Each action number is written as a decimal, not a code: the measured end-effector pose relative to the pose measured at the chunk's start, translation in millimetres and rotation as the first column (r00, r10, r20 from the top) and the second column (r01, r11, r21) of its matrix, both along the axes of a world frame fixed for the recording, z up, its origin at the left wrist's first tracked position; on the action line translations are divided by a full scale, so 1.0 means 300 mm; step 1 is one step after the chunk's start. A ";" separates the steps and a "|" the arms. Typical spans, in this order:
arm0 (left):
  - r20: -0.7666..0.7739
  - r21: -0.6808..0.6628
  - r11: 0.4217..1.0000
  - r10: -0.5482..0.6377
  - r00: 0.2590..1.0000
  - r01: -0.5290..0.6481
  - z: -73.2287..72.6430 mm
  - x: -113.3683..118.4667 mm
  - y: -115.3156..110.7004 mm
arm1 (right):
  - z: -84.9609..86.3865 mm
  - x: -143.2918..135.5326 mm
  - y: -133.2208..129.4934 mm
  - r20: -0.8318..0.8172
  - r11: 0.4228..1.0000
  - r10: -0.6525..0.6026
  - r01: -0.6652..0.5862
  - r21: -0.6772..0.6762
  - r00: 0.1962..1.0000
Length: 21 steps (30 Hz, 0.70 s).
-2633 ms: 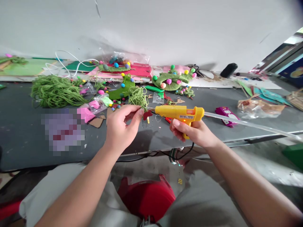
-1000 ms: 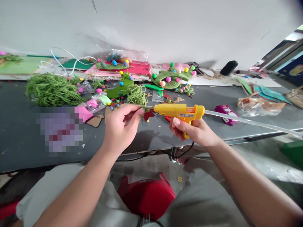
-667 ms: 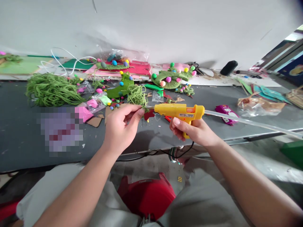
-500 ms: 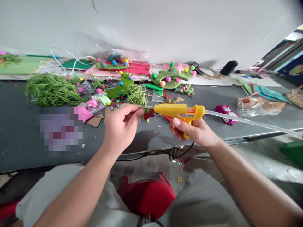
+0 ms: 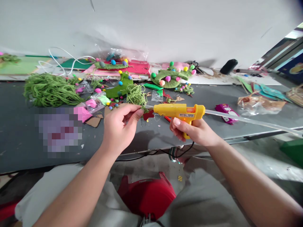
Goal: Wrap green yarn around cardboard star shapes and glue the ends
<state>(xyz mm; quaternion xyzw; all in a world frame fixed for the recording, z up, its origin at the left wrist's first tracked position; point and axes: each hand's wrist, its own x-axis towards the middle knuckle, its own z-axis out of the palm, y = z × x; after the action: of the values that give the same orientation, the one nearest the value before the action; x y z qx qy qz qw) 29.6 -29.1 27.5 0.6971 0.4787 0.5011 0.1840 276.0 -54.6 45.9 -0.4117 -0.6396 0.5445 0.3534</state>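
Observation:
My right hand point(image 5: 191, 129) grips a yellow hot glue gun point(image 5: 174, 110) by its handle, thumb along the side. A long clear glue stick point(image 5: 246, 120) juts out of the gun's back end. The gun's nozzle points left, right at the fingertips of my left hand point(image 5: 120, 126). My left thumb and forefinger are pinched together on green yarn, whose curly bunch point(image 5: 136, 94) shows just beyond the fingers. The exact spot of the pinch is partly hidden by the fingers.
On the grey table lie a heap of green yarn point(image 5: 52, 90), green wrapped shapes with pom-poms point(image 5: 168, 78), a pink packet point(image 5: 82, 114), a purple packet point(image 5: 226, 114) and a clear bag point(image 5: 260, 105). A black cord point(image 5: 184, 154) hangs below the gun; a red stool point(image 5: 146, 195) stands beneath.

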 end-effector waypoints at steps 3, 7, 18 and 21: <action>0.011 -0.004 1.000 -0.002 1.000 0.003 0.001 0.000 0.001 | 0.002 -0.002 -0.001 -0.004 1.000 -0.002 0.002 -0.007 1.000; 0.014 -0.019 1.000 0.002 1.000 -0.002 0.004 0.002 -0.001 | 0.004 -0.005 -0.001 -0.001 1.000 0.002 -0.002 -0.006 1.000; 0.030 -0.028 1.000 -0.002 1.000 0.002 0.005 -0.001 -0.002 | 0.003 -0.001 -0.003 0.008 1.000 0.005 -0.005 -0.028 1.000; 0.040 -0.035 0.999 -0.002 0.999 0.004 0.006 0.000 0.000 | 0.003 -0.002 -0.004 0.012 1.000 0.009 -0.008 -0.024 1.000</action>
<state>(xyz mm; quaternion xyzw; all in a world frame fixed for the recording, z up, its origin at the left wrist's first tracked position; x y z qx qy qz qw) 29.8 -29.2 29.3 0.6845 0.4825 0.5060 0.2063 275.5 -55.8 46.8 -0.4165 -0.6371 0.5509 0.3422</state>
